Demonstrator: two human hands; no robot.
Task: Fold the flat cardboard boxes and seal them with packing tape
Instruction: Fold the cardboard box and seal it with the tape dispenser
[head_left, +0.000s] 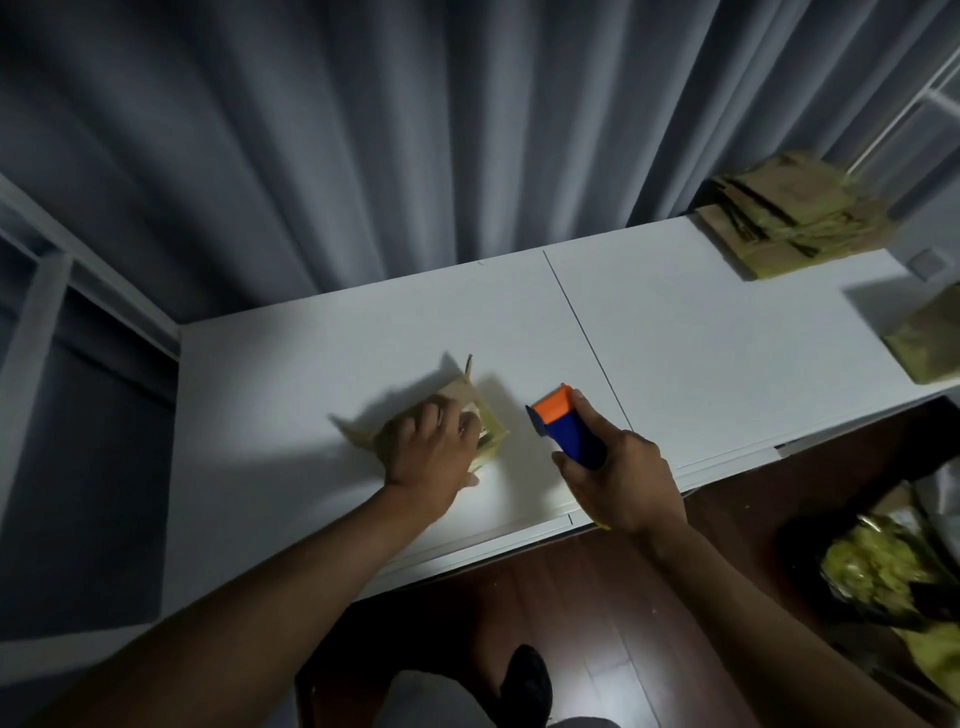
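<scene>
A small brown cardboard box (488, 423) stands on the white table (701, 353), with two flaps sticking out at its far and left sides. My left hand (434, 447) lies on top of the box, fingers curled over its top edge. To the right of the box, my right hand (621, 480) grips a blue tape dispenser with an orange front (563, 423), held just above the table and pointing toward the box. The dispenser does not touch the box.
A stack of flat cardboard boxes (789, 218) lies at the table's far right corner. Another box (930, 338) sits at the right edge. Grey curtains hang behind the table. A dark bag with yellowish contents (878, 571) is on the wooden floor at right.
</scene>
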